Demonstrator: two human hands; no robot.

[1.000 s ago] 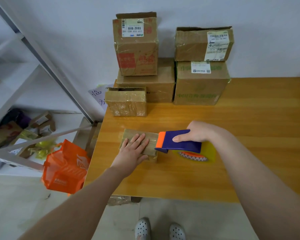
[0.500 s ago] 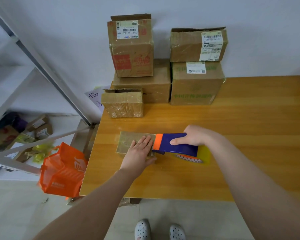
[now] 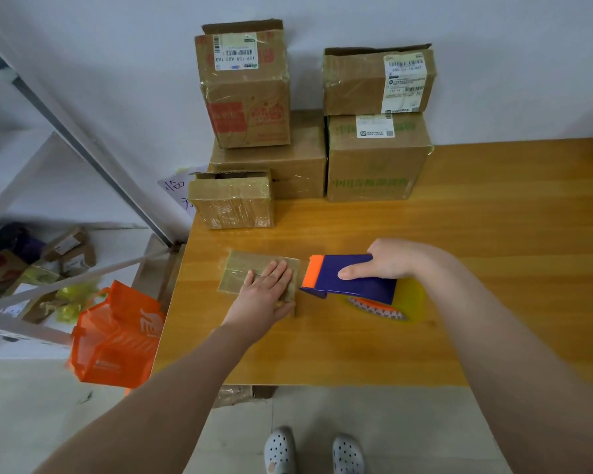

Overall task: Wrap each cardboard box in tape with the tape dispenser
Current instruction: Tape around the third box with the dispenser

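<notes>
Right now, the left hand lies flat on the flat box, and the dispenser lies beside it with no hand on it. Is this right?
Not quite: the right hand grips the dispenser, as the head view shows. The left hand does lie flat on the flat box.

**Flat box and dispenser sitting side by side**

A flat box [image 3: 243, 273], glossy with clear tape, is lying level near the left edge of the table [image 3: 493, 268]. The tape dispenser [image 3: 363, 290], purple with an orange nose and a yellowish roll, is sitting at its 3 o'clock, nose just beside the box. A small taped box [image 3: 233, 203] is standing at 12 o'clock. Four stacked boxes [image 3: 374, 162] are sitting at 1 o'clock.
</notes>
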